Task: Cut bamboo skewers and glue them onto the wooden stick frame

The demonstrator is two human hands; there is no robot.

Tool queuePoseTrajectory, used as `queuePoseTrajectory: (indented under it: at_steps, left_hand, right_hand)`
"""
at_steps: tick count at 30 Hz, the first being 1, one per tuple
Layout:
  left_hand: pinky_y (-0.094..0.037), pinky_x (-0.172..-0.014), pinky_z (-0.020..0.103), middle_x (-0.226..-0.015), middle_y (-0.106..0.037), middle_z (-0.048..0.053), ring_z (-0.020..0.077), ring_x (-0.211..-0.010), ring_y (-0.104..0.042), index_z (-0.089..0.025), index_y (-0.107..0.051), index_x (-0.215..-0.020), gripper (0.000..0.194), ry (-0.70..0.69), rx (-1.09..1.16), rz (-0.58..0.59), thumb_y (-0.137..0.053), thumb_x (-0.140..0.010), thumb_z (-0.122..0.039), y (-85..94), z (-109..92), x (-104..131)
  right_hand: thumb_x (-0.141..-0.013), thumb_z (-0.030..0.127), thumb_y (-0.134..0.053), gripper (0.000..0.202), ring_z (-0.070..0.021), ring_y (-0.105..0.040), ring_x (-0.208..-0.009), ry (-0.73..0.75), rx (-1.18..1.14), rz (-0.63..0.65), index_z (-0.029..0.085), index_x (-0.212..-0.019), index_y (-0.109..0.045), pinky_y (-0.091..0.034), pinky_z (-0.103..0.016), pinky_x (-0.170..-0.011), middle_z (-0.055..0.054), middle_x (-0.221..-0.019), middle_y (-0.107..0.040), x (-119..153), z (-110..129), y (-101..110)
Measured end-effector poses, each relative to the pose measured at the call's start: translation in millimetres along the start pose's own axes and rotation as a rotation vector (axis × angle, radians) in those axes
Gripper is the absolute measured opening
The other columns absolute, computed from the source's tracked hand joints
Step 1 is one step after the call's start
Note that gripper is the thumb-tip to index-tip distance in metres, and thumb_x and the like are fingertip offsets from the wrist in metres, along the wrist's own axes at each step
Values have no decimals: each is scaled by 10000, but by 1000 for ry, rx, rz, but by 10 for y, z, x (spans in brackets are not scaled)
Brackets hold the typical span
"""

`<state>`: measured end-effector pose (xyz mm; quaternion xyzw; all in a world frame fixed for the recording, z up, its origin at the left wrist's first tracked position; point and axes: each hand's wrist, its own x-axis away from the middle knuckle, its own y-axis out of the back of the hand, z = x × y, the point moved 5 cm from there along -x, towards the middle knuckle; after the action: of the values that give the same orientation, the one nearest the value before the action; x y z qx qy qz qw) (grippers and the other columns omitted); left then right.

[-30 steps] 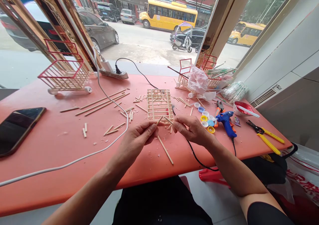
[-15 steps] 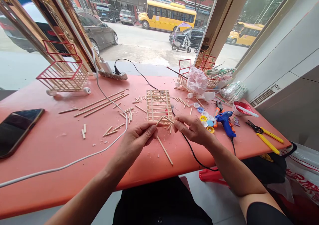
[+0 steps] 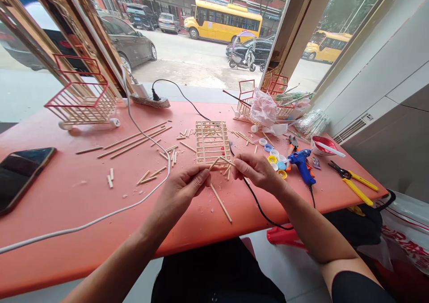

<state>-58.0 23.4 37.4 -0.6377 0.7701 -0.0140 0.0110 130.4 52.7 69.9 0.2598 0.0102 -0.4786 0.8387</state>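
Observation:
Between thumb and forefinger, my left hand point(image 3: 191, 181) pinches a short wooden stick point(image 3: 214, 163). My right hand point(image 3: 255, 171) grips another wooden stick point(image 3: 227, 161) in the same way, and the free ends of the two point towards each other. Just beyond them stands a small slatted frame of pale sticks point(image 3: 212, 135), partly behind the fingers. A longer loose stick point(image 3: 221, 203) lies on the table in front of my hands. Whether the held sticks touch the frame is hard to make out.
A blue glue gun point(image 3: 303, 163), bottle caps point(image 3: 273, 160) and yellow-handled pliers point(image 3: 357, 182) lie to the right. Left are cut sticks point(image 3: 140, 137), a white cable point(image 3: 147, 195), a phone point(image 3: 23, 175) and a finished stick cart point(image 3: 83, 97). A pink plastic bag point(image 3: 263, 106) stands at the back right.
The view has shifted very slightly. Both hands keep nearly the same pose, each with its stick; nothing was let go or picked up.

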Motion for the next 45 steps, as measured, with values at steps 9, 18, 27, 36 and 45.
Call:
queuePoseTrajectory:
  at_steps: [9, 18, 27, 36, 45]
  left_hand:
    - [-314, -535, 239, -687, -546, -2, 103, -578, -423, -158, -751, -927, 403, 4, -6, -17, -733, -825, -548, -3, 2, 2]
    - [-307, -549, 247, -691, -525, -2, 106, -597, -401, -164, -697, -810, 348, -35, -79, 9, -662, -905, -497, 6, 52, -9]
    - [-339, -577, 252, -709, -543, -5, 115, -622, -429, -167, -701, -847, 323, -37, -144, 14, -642, -914, -476, 7, 30, 14]
    - [-347, -585, 258, -729, -559, -4, 122, -631, -441, -163, -762, -1066, 373, 3, -179, -2, -655, -905, -481, 5, 43, 43]
    - [-368, -596, 260, -721, -571, 4, 134, -646, -468, -170, -783, -1099, 384, -5, -196, -13, -660, -901, -474, 2, 27, 38]
  right_hand:
    - [-1013, 560, -532, 446, -113, -617, -610, -111, -268, 8, 154, -858, -631, -442, -218, -498, -58, -772, -710, -30, -85, -53]
    - [-926, 594, -653, 456, -114, -599, -615, -150, -443, -12, 158, -1057, -636, -403, -209, -465, -37, -799, -685, -65, -174, -58]
    - [-880, 492, -758, 361, -62, -457, -572, -108, -338, -144, 165, -884, -606, -352, -197, -486, 43, -713, -532, -74, -166, 14]
    - [-889, 469, -763, 338, -68, -463, -591, -14, -287, -196, 170, -874, -606, -378, -222, -526, 46, -719, -518, -71, -99, 104]
    - [-886, 499, -753, 350, -91, -488, -672, 43, -212, -221, 177, -889, -615, -432, -238, -620, 19, -780, -557, -74, -70, 135]
